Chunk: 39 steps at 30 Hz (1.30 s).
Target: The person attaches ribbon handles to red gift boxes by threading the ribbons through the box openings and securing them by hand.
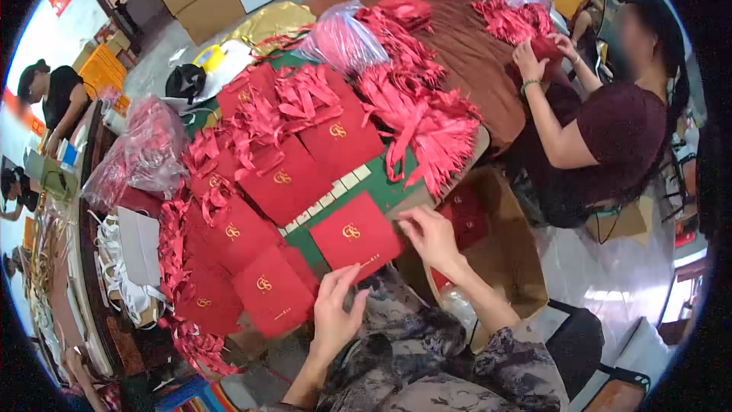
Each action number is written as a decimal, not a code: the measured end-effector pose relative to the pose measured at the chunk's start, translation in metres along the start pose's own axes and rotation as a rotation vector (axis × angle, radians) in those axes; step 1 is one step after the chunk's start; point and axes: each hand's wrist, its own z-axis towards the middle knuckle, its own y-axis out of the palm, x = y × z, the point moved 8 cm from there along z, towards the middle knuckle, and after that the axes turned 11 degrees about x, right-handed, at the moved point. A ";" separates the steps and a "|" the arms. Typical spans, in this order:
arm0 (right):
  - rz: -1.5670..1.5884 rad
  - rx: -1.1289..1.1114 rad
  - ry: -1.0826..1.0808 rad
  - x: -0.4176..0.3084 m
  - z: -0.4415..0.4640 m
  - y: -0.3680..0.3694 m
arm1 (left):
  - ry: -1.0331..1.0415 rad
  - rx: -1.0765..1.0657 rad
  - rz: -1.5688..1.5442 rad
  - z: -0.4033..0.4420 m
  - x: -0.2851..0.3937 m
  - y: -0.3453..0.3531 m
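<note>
Red bag (pixel 355 232) lies on the green worktop (pixel 305 248), left hand (pixel 336 319) with open grip at its lower edge, right hand (pixel 436 243) near its right side, grip I cannot tell.

Bright, with strong fisheye edge distortion.

A table (pixel 482 142) with a pale rim bears a green sheet (pixel 303 246) and a brown cloth (pixel 467 46). On the sheet runs a row of cream pieces (pixel 329 198), the landmark. Just nearer than the row: a flat red piece (pixel 347 236) with gold print. Left of and beyond the row: overlapping flat red bags (pixel 278 183). Right of and beyond it: heaped red ribbons (pixel 438 141). Farther beyond: a plastic-wrapped bundle (pixel 347 40).
</note>
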 end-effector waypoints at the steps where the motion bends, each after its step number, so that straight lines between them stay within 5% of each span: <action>1: 0.019 0.038 0.016 0.006 0.006 -0.006 | 0.009 0.015 -0.001 0.001 -0.001 0.001; 8: -0.169 0.187 -0.262 0.001 0.066 0.004 | 0.049 0.015 0.032 0.005 -0.014 0.020; 17: -0.101 0.134 -0.286 -0.027 0.032 0.008 | -0.018 0.029 -0.077 0.012 -0.028 0.022; 24: 0.143 -0.075 -0.466 -0.087 -0.025 0.013 | -0.796 -0.064 -1.020 0.017 -0.089 0.088; 29: 0.133 -0.268 -0.521 -0.083 -0.050 0.017 | -0.936 -0.049 -1.177 0.026 -0.082 0.084; 31: 0.087 -0.499 -0.456 -0.069 -0.056 0.024 | -0.858 -0.025 -1.210 0.029 -0.083 0.080; 33: 0.124 -0.476 -0.428 -0.066 -0.051 0.023 | -0.844 0.026 -1.166 0.026 -0.083 0.079; 36: 0.266 -0.199 0.048 -0.038 -0.024 0.016 | -0.674 0.071 -0.795 0.026 -0.074 0.069; 39: 0.344 -0.220 0.202 -0.050 -0.005 0.024 | -0.518 0.023 -0.601 0.021 -0.065 0.080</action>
